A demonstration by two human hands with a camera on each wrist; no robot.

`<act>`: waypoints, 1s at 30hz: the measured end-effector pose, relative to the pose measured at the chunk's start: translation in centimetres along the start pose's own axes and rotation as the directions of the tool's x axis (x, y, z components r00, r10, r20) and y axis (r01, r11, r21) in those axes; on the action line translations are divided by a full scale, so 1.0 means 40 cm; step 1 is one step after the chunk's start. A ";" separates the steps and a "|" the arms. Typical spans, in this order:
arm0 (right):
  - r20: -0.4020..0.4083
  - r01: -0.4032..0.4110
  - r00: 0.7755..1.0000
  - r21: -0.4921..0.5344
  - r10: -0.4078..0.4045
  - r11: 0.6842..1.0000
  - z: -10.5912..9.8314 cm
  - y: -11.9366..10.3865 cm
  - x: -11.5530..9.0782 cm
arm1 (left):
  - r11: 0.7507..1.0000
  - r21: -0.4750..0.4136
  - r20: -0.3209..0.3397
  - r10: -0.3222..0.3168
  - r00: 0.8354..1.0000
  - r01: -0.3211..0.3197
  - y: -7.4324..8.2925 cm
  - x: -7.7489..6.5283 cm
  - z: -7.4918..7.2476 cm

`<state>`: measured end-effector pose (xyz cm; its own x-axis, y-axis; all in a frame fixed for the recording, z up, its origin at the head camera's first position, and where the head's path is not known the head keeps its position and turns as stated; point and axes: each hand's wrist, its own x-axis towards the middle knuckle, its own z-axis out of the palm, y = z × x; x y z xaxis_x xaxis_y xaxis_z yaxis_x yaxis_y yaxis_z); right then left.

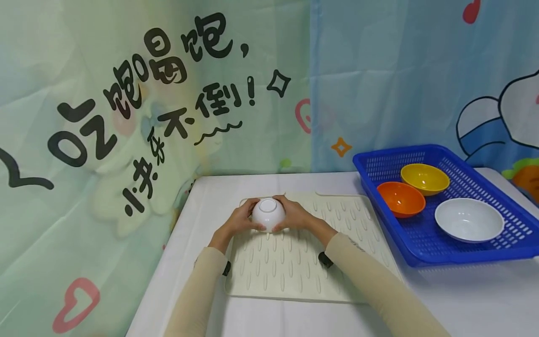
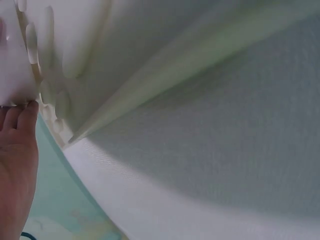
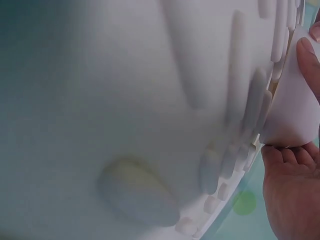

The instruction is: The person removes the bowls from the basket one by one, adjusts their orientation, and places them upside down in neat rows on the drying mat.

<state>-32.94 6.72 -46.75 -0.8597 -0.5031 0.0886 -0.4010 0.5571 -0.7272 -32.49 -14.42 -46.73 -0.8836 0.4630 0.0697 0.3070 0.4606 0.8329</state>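
A small white bowl (image 1: pixel 268 216) sits upside down near the back left of a cream drying mat (image 1: pixel 290 276), its foot ring facing up. My left hand (image 1: pixel 242 220) grips the bowl from the left, thumb at the front and fingers behind. From the right, my right hand (image 1: pixel 296 216) holds it the same way. In the right wrist view the right thumb and fingertips touch the wall of the white bowl (image 3: pixel 295 100) just above the mat's ridges. Only part of the left hand (image 2: pixel 17 160) shows in the left wrist view, its fingertips at the bowl's edge.
On the right stands a blue plastic basket (image 1: pixel 404 250) holding a yellow bowl (image 1: pixel 425 179), an orange bowl (image 1: pixel 401 200) and a wider white bowl (image 1: pixel 469 220). A white cloth (image 1: pixel 177 281) covers the table. Printed curtains (image 1: pixel 252 150) hang behind and at the left.
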 end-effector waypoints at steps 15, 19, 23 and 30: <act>0.017 0.002 1.000 -0.004 -0.002 1.000 0.006 -0.001 -0.005 | 0.997 0.074 -0.004 0.015 1.000 -0.015 -0.009 0.005 0.003; 0.017 -0.001 1.000 0.009 0.001 1.000 0.004 -0.003 -0.009 | 0.997 0.080 -0.002 -0.002 1.000 0.002 -0.012 0.007 0.006; 0.021 -0.003 1.000 -0.007 0.003 1.000 0.004 -0.001 -0.010 | 0.999 0.044 0.003 -0.009 1.000 0.009 -0.014 0.004 0.008; 0.022 -0.052 0.998 -0.075 0.053 0.996 -0.030 -0.026 -0.025 | 0.999 0.048 -0.012 0.010 1.000 -0.010 -0.007 -0.002 0.004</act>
<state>-32.04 7.44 -45.28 -0.8727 -0.4870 0.0348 -0.3787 0.6301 -0.6779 -32.44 -14.49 -47.07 -0.8846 0.4585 0.0850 0.3323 0.4918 0.8048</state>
